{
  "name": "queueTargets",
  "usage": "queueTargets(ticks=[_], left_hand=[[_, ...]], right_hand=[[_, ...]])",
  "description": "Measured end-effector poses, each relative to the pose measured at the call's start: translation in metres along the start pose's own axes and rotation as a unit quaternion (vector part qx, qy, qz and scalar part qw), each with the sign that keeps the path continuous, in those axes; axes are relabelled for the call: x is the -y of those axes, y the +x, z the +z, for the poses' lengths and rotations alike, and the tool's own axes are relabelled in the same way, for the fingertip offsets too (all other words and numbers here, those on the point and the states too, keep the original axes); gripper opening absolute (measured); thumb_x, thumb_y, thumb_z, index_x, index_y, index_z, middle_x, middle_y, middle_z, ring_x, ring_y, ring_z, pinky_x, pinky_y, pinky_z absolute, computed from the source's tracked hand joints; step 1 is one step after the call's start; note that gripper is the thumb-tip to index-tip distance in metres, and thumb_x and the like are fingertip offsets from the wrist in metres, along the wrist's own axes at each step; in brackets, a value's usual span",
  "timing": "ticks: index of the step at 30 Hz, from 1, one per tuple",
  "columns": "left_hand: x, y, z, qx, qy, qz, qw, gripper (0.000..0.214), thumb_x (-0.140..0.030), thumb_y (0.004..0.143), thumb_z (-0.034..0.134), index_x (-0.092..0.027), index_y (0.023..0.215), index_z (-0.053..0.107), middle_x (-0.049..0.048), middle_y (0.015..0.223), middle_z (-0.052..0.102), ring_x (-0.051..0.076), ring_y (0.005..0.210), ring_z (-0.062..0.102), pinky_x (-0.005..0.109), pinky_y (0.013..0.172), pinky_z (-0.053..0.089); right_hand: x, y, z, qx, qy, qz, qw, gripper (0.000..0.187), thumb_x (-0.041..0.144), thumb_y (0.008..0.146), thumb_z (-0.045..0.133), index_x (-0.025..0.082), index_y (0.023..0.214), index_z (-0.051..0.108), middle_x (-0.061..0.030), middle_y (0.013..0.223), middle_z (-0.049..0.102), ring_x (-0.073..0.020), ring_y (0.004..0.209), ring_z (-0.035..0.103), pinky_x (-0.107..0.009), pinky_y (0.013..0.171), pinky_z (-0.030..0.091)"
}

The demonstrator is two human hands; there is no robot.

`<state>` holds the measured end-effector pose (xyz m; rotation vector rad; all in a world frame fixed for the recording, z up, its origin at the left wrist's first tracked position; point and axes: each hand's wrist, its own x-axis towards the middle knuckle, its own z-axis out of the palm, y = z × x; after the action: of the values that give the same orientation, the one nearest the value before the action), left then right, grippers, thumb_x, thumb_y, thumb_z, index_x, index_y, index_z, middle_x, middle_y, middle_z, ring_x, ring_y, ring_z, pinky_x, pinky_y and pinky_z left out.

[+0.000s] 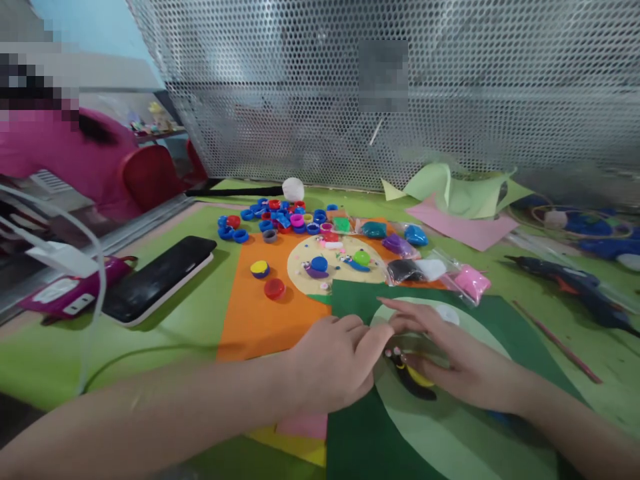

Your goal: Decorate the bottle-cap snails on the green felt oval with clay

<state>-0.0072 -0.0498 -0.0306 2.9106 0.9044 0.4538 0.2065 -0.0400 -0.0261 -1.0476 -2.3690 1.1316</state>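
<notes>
My left hand (336, 363) is closed above the dark green card (355, 413), its fingers curled and its fingertips meeting those of my right hand. Anything pinched there is hidden or too small to see. My right hand (453, 353) has its fingers stretched out and its thumb apart, low over a black and yellow clay snail (417, 385) with small pinkish eyes. That snail lies on a pale green oval (400, 417) on the card. Beyond my hands, a cream oval (300, 273) carries several finished-looking clay snails, among them one with a blue shell (319, 265).
Several bottle caps (270, 236) and clay bags (470, 283) lie behind the cards. A phone (160, 280) and a purple power strip (75, 290) with cables are at left. A glue gun (575, 283) and a thin stick (557, 341) lie right. Perforated metal (320, 120) rises behind.
</notes>
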Motion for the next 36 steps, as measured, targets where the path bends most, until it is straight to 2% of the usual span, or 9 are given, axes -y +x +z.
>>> queueTargets(ticks=[7,14,24,36], left_hand=[[0.001,-0.001,-0.001,-0.005,0.008,0.007,1.000,0.035,-0.009,0.080,0.039,-0.008,0.114,0.031,0.0089,0.081,0.063,0.023,0.070,0.059,0.035,0.053,0.050],[0.000,-0.001,-0.002,0.003,0.017,0.008,1.000,0.031,-0.008,0.079,0.039,-0.007,0.110,0.037,0.0084,0.078,0.062,0.023,0.069,0.058,0.034,0.052,0.050],[0.002,-0.001,0.003,0.000,0.026,0.021,0.999,0.031,-0.011,0.082,0.038,-0.008,0.112,0.035,0.0105,0.083,0.065,0.024,0.075,0.060,0.036,0.056,0.051],[0.001,0.000,0.002,-0.009,0.027,0.026,0.999,0.030,-0.013,0.083,0.039,-0.009,0.113,0.034,0.0098,0.084,0.065,0.024,0.074,0.060,0.036,0.054,0.051]], right_hand=[[0.007,-0.001,-0.002,0.011,-0.014,0.013,1.000,0.057,0.017,0.086,0.041,0.029,0.137,0.018,-0.0063,0.115,0.054,-0.0209,0.116,0.047,-0.044,0.092,0.044],[0.006,-0.001,-0.002,-0.006,-0.042,0.004,0.999,0.060,0.013,0.082,0.044,0.028,0.136,0.023,-0.0057,0.114,0.056,-0.0199,0.108,0.051,-0.043,0.092,0.044],[-0.001,-0.003,0.000,0.004,-0.037,0.014,0.999,0.062,0.013,0.083,0.043,0.035,0.135,0.018,-0.0012,0.115,0.053,-0.0169,0.109,0.047,-0.039,0.093,0.042],[-0.003,-0.005,-0.001,-0.003,-0.047,0.013,0.999,0.063,0.015,0.082,0.045,0.034,0.136,0.019,-0.0020,0.114,0.053,-0.0191,0.110,0.044,-0.040,0.092,0.040]])
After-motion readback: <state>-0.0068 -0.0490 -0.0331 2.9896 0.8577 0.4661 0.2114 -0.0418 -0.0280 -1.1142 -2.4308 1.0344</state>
